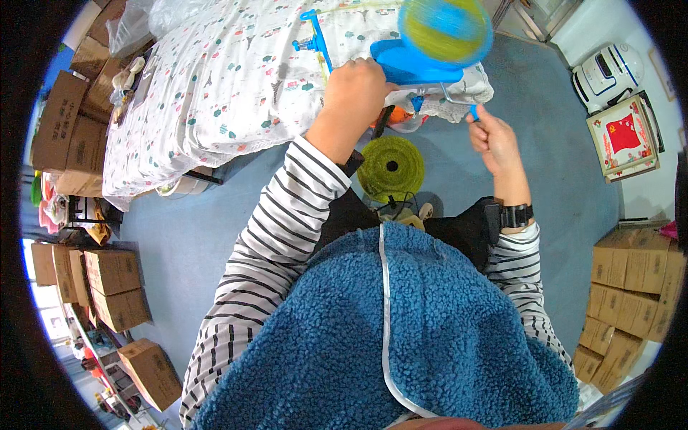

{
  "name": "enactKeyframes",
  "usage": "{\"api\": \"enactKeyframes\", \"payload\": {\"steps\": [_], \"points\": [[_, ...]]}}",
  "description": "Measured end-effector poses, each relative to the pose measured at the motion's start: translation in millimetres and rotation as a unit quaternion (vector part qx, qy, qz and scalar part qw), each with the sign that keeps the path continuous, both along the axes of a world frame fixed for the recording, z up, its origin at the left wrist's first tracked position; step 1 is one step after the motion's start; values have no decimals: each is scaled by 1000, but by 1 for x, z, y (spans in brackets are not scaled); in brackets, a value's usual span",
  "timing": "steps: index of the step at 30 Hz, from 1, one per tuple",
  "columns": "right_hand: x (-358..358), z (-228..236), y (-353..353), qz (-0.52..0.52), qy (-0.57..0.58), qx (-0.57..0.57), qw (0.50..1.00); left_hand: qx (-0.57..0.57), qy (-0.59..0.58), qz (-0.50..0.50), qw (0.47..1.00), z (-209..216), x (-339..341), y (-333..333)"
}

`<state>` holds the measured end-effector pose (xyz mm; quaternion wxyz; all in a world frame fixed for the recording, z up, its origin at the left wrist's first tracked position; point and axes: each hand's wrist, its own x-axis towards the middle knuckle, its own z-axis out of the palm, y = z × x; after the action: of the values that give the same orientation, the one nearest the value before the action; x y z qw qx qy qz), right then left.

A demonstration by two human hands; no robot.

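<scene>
Blue-grey floor [559, 158] spreads through the room, and across its far side stands a long surface [215, 93] draped in a white cloth printed with small coloured motifs. Cardboard boxes [620, 308] are stacked low on the right, with more boxes [115, 272] along the left. Blue fleece [308, 344] covers the person's front, a pale trim running down it, and striped sleeves [261, 222] reach forward. At the right end of the surface sits a blue winder [408, 61]; its round reel [444, 32], yellow-green within a blue rim, is blurred. Below, just in front of the surface, a yellow-green coil [373, 168] with a dark centre shows above the floor. A blue guide bracket [319, 43] stands left of the reel, near a thin yellowish strand. The left grip [355, 86] is closed over the winder's left end, its fingertips hidden. The right grip [494, 140], above a black wristband [516, 215], pinches the blue knob [474, 112] of a bent metal crank [448, 94] between thumb and fingers.
</scene>
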<state>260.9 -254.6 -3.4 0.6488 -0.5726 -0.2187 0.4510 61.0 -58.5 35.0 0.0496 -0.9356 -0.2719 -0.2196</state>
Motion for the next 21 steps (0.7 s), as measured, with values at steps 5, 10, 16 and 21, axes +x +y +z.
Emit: {"api": "enactKeyframes", "payload": {"steps": [5, 10, 16, 21], "points": [[-8, 41, 7, 22, -4, 54, 998, -6, 7, 1, 1000, 2, -1, -1], [-43, 45, 25, 101, 42, 111, 988, -1, 7, 3, 1000, 4, 0, -5], [-65, 27, 41, 183, 153, 65, 969, -2, 20, 5, 1000, 8, 0, -5], [-62, -13, 38, 172, 163, 5, 971, 34, 21, 0, 999, 6, 0, -6]]}}
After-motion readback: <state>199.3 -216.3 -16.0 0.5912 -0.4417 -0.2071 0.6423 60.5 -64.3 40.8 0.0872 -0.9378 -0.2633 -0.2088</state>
